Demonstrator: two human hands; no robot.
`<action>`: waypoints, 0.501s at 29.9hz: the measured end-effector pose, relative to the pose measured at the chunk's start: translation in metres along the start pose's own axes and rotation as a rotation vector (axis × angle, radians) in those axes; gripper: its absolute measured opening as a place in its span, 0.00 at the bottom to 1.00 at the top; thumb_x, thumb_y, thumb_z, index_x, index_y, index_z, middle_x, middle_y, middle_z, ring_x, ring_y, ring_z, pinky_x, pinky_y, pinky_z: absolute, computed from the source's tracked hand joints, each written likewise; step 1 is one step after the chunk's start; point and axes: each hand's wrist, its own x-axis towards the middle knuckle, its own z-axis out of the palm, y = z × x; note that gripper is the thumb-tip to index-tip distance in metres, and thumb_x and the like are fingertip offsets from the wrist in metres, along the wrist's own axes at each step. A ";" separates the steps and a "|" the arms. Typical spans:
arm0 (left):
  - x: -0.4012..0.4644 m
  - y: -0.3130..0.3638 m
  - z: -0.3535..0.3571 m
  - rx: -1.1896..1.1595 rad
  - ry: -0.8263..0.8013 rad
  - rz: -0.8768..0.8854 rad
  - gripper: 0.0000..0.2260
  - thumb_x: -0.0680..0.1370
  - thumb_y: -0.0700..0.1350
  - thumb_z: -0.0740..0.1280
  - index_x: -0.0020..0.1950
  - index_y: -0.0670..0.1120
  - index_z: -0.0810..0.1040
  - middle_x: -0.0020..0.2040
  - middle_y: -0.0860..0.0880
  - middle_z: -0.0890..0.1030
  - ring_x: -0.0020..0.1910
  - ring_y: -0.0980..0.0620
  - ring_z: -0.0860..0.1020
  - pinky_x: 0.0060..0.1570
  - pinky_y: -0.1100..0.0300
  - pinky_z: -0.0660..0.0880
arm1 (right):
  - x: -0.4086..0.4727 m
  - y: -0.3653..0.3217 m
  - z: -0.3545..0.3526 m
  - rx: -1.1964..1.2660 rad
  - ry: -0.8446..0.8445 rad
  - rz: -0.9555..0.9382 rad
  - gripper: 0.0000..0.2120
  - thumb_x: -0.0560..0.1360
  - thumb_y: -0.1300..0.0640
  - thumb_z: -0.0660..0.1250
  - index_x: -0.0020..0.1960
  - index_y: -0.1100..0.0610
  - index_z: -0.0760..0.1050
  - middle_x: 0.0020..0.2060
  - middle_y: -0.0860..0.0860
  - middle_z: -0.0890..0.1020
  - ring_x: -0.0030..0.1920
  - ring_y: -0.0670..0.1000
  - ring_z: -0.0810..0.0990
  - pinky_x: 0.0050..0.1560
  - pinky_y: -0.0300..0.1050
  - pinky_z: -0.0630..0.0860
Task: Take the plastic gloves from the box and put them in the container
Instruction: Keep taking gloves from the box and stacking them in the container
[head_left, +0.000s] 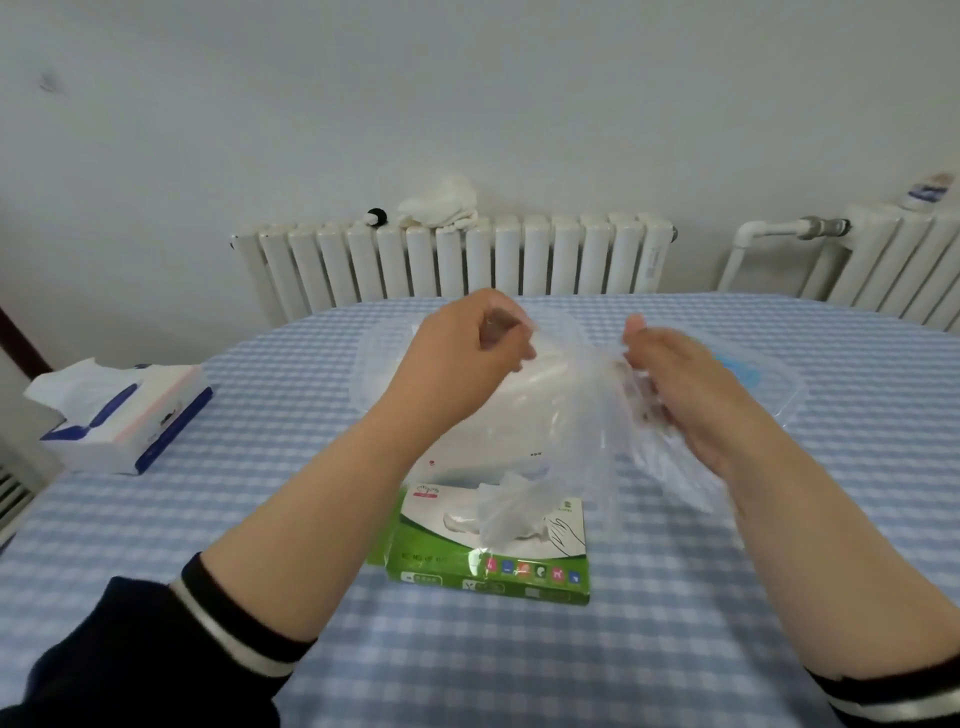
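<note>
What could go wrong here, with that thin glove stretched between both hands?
The plastic glove is pulled taut between the left hand and right hand, so it might tear. Another glove pokes from the green box; the hanging film could snag it and drag it out.

The glove (582, 415) in the middle of the frame is thin, see-through plastic, soft and wrinkly, with a little shine. The box (493, 561) below it looks like smooth, glossy card, green and white. More thin plastic (511, 506) pokes out of its top. The container (763, 379) at the right is clear, smooth plastic. The bench (675, 623) has a matt cloth cover in blue and white checks. At the left, the tissue pack (130, 421) has a shiny wrap, and soft white paper (67, 387) sticks out. The radiator (452, 260) at the back looks like smooth, white painted metal.
</note>
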 end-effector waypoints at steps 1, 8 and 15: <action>0.007 0.000 -0.001 0.022 0.016 -0.035 0.02 0.80 0.45 0.65 0.48 0.52 0.76 0.40 0.56 0.83 0.32 0.63 0.80 0.33 0.69 0.74 | 0.001 0.000 -0.003 -0.058 0.164 -0.111 0.21 0.78 0.40 0.61 0.60 0.55 0.73 0.52 0.46 0.79 0.51 0.47 0.78 0.51 0.39 0.73; 0.046 -0.029 -0.020 0.384 0.063 -0.104 0.05 0.81 0.47 0.60 0.54 0.49 0.75 0.46 0.51 0.81 0.35 0.56 0.75 0.42 0.56 0.77 | -0.047 -0.023 0.020 -0.190 0.219 -0.861 0.06 0.80 0.54 0.60 0.55 0.48 0.73 0.50 0.46 0.80 0.50 0.41 0.77 0.48 0.32 0.73; 0.064 -0.062 -0.040 0.601 0.007 -0.171 0.11 0.80 0.49 0.63 0.61 0.49 0.71 0.46 0.48 0.81 0.45 0.47 0.78 0.44 0.52 0.76 | 0.026 -0.025 0.078 -0.987 -0.417 -0.432 0.25 0.81 0.37 0.44 0.69 0.43 0.70 0.76 0.45 0.62 0.74 0.53 0.60 0.73 0.54 0.58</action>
